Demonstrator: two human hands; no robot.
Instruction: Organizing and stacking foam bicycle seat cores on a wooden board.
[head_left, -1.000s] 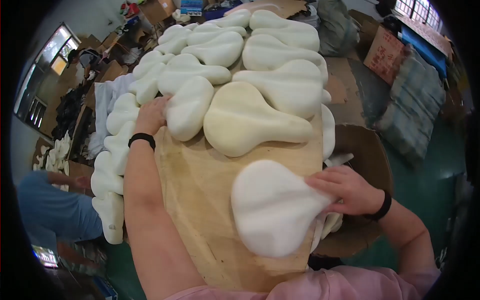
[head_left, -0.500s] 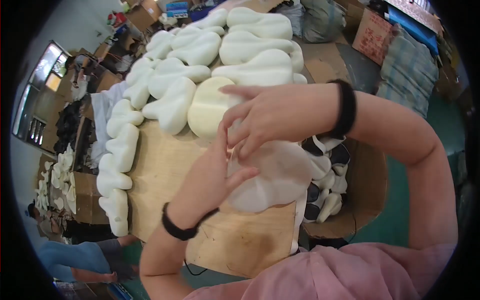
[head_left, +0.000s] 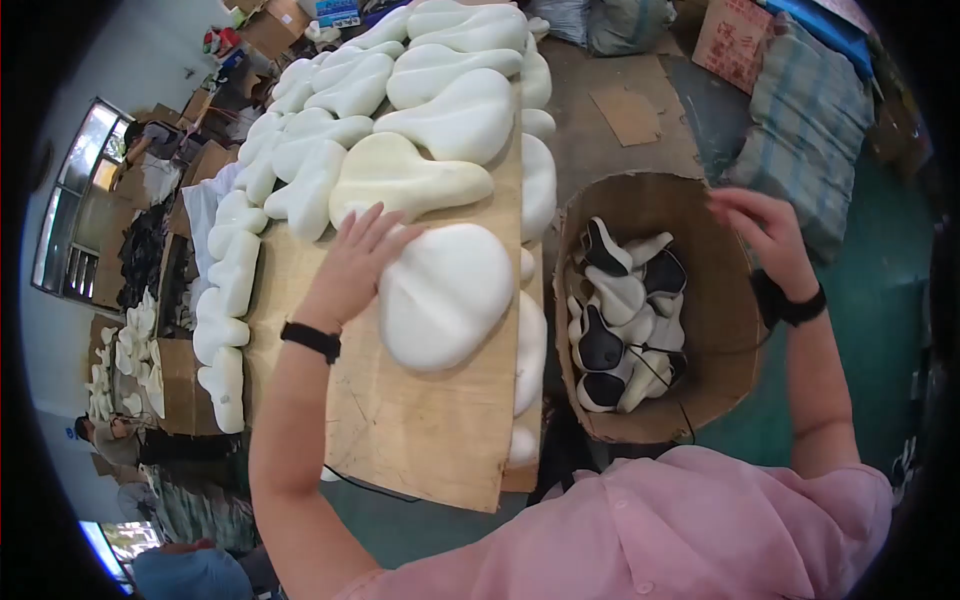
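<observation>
Head view: white pad [head_left: 445, 300] lies on the near half of the wooden board [head_left: 425, 430], broad and rounded, smooth matte face up, shallow groove running diagonally across it. Just beyond it sits a cream pad [head_left: 395, 178], saddle-shaped, yellower than the rest, narrow end pointing right.

Left hand [head_left: 350, 265] is palm down at the white pad's upper left edge, fingers spread and extended, not wrapped around anything; fingertips reach toward the cream pad. Left forearm comes up from the lower edge, black band on the wrist. Right hand [head_left: 770, 235] is up at the right rim of the cardboard box [head_left: 725, 330], well apart from the white pad, elbow bent, fingers partly curled and pointing left. Can't tell if they pinch anything.

Box stands right of the board, with black-and-white pieces [head_left: 630, 325] heaped inside. White saddle-shaped pads [head_left: 460, 115] crowd the board's far end; a row of them [head_left: 222, 350] runs down its left edge. Green floor [head_left: 800, 400], striped woven sack [head_left: 805, 135] at right, window [head_left: 85, 190] at left.
</observation>
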